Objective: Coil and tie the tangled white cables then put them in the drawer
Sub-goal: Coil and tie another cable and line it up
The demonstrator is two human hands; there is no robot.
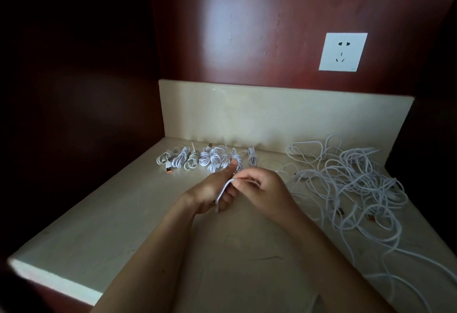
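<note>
Only 1 cam, head-worn & wide-angle, looking fwd and down along both forearms onto the countertop [99, 226], close enough that the left hand [210, 189], right hand [264, 194] and the white cable [224, 189] between them sit approx mid-frame. It faces the far wall [247, 28], w/ backsplash [272, 119] and socket [342, 52] in the upper half, dark side panel [74, 90] at left. Near counter edge shows bottom left; tangled cables [351, 184] run out of frame at near right.

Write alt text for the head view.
A left hand and right hand hold a white cable above a beige counter. Behind them lie tied cable bundles; a tangled cable pile sits at right, under a wall socket.
</note>
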